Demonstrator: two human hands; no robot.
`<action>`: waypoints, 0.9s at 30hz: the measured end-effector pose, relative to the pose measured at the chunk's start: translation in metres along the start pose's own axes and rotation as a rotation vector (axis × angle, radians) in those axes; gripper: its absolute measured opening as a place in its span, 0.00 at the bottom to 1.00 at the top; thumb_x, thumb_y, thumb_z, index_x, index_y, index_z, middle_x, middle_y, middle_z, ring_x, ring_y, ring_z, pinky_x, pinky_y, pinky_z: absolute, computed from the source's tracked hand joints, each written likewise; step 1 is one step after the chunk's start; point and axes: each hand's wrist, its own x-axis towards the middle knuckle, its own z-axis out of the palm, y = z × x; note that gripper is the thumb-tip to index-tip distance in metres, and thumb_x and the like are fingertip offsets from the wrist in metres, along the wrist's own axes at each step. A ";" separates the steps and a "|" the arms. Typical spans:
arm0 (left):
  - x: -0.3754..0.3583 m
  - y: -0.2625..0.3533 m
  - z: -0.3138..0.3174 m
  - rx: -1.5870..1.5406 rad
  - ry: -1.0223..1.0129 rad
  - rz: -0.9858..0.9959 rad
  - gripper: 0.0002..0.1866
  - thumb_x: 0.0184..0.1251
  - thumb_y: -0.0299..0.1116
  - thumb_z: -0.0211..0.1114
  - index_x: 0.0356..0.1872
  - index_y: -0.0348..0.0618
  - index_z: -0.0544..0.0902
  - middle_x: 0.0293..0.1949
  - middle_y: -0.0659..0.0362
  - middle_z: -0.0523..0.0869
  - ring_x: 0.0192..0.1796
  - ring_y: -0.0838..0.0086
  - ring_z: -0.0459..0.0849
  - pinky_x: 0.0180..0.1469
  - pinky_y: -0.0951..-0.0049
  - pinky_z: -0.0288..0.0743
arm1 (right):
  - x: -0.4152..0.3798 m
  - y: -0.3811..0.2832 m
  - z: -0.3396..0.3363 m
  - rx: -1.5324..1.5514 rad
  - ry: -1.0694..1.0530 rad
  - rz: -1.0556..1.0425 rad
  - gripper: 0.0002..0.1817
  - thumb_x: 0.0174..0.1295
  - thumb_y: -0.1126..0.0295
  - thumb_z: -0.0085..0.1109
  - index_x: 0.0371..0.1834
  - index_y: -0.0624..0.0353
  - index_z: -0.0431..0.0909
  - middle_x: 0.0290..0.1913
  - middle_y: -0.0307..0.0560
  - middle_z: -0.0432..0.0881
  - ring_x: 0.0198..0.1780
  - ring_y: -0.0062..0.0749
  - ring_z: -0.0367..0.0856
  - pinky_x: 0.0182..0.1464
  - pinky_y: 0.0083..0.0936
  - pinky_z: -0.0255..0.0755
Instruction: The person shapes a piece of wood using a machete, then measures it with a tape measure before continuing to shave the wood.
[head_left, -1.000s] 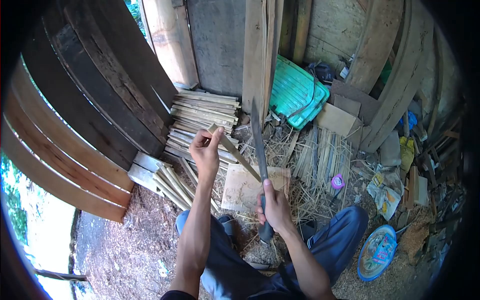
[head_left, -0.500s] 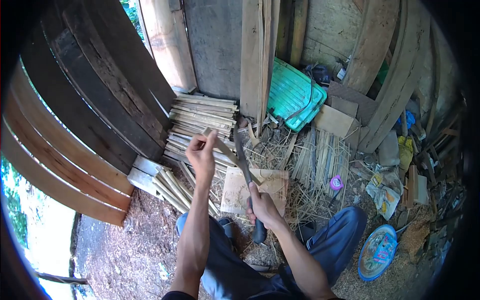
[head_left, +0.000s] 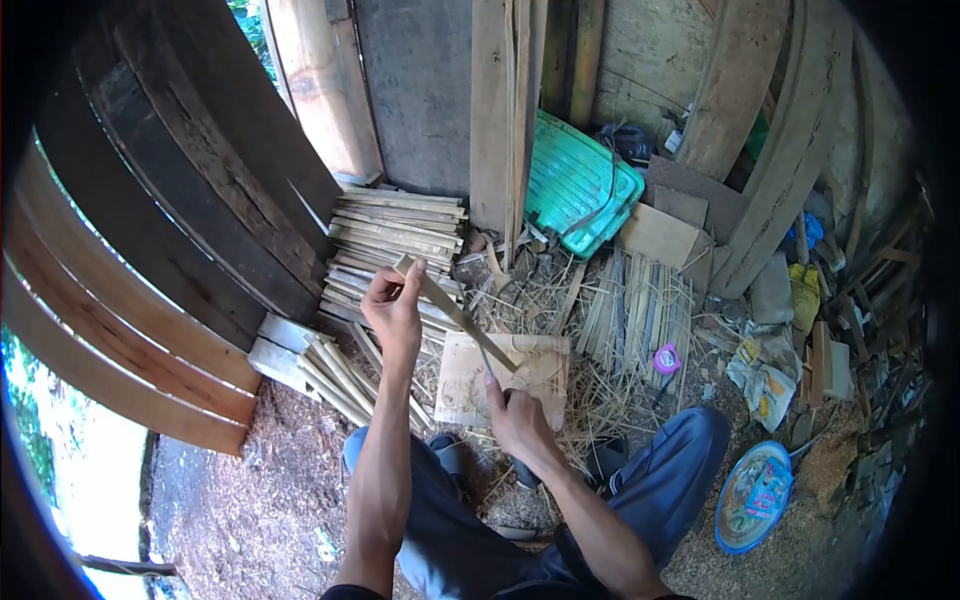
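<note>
My left hand pinches the upper end of a flat bamboo strip between thumb and fingers. The strip slants down to the right, its lower end over a wooden board on the ground between my feet. My right hand is wrapped round the handle of a machete. Its blade shows thin and nearly edge-on, overlapping the strip's lower half. The dark butt of the handle sticks out below my fist.
Stacked bamboo strips lie by the left wall, split pieces nearer. More strips lie right of the board, with a pink tape measure. A green plastic lid leans behind; a blue-rimmed basin sits by my right knee.
The machete blade has turned from broadside to nearly edge-on and moved lower along the strip. My right hand has turned over with it; my left hand keeps its pinch.
</note>
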 end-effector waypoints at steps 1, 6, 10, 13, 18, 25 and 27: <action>0.000 0.001 0.000 0.019 0.002 0.004 0.14 0.57 0.32 0.69 0.18 0.44 0.73 0.19 0.68 0.76 0.22 0.89 0.66 0.25 0.85 0.56 | 0.001 0.012 0.011 -0.088 0.123 -0.103 0.34 0.68 0.48 0.35 0.17 0.68 0.74 0.12 0.53 0.74 0.17 0.41 0.78 0.25 0.35 0.71; 0.001 -0.001 0.000 0.014 0.014 0.064 0.14 0.57 0.31 0.69 0.18 0.42 0.74 0.17 0.69 0.74 0.21 0.90 0.64 0.23 0.86 0.54 | 0.026 0.068 0.025 0.001 0.023 0.196 0.36 0.66 0.45 0.37 0.19 0.72 0.75 0.16 0.58 0.77 0.20 0.45 0.81 0.27 0.37 0.74; -0.001 0.006 -0.004 0.027 -0.025 -0.032 0.13 0.57 0.31 0.70 0.19 0.41 0.76 0.18 0.68 0.76 0.23 0.89 0.67 0.25 0.86 0.58 | 0.047 0.145 0.039 -0.129 0.037 0.129 0.40 0.65 0.41 0.34 0.28 0.76 0.76 0.17 0.61 0.77 0.23 0.47 0.82 0.30 0.38 0.75; -0.001 0.006 -0.002 -0.016 -0.024 -0.005 0.13 0.57 0.31 0.69 0.19 0.40 0.76 0.18 0.68 0.77 0.22 0.89 0.67 0.25 0.86 0.58 | 0.059 0.189 0.054 -0.058 0.016 0.198 0.38 0.65 0.42 0.35 0.37 0.76 0.75 0.16 0.60 0.77 0.22 0.47 0.81 0.28 0.39 0.74; 0.002 -0.001 -0.006 0.015 -0.049 -0.033 0.11 0.60 0.35 0.67 0.25 0.38 0.80 0.22 0.66 0.79 0.26 0.87 0.70 0.30 0.85 0.62 | 0.056 0.209 0.063 -0.174 0.157 0.021 0.33 0.66 0.43 0.38 0.36 0.70 0.72 0.15 0.54 0.74 0.15 0.37 0.76 0.18 0.33 0.69; 0.000 -0.035 0.006 -0.074 -0.290 -0.173 0.11 0.65 0.34 0.60 0.42 0.36 0.81 0.33 0.63 0.82 0.37 0.82 0.77 0.42 0.80 0.70 | 0.033 0.084 -0.038 0.346 -0.195 0.211 0.22 0.59 0.50 0.59 0.25 0.58 0.65 0.15 0.35 0.67 0.12 0.21 0.66 0.14 0.22 0.66; -0.013 -0.047 0.018 -0.055 -0.399 -0.214 0.09 0.66 0.31 0.59 0.40 0.36 0.80 0.34 0.63 0.82 0.38 0.82 0.76 0.44 0.80 0.70 | 0.029 0.040 -0.076 0.249 -0.202 0.141 0.18 0.56 0.61 0.65 0.21 0.61 0.69 0.17 0.40 0.72 0.15 0.19 0.71 0.16 0.19 0.68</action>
